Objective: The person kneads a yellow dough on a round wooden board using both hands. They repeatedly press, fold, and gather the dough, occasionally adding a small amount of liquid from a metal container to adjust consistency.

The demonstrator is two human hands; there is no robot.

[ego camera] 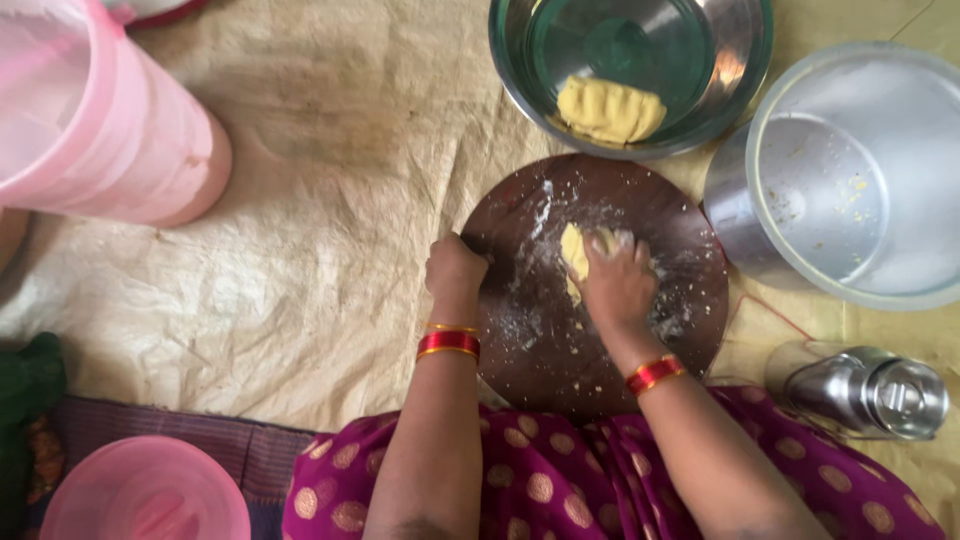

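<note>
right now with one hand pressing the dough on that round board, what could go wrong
1. The right hand presses the yellow dough near the middle of the round wooden board; only the left hand grips its rim, so the board might slide on the wrinkled sheet.
2. Loose flour and crumbs on the board could scatter onto the sheet.
3. The steel pot sits close to the board's right edge and could get bumped.

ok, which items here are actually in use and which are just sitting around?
In use:
right hand pressing dough
left hand on the edge of the round board

Lying about:
steel bowl with a dough lump
pot
steel flask
pink jug
pink lid
</note>
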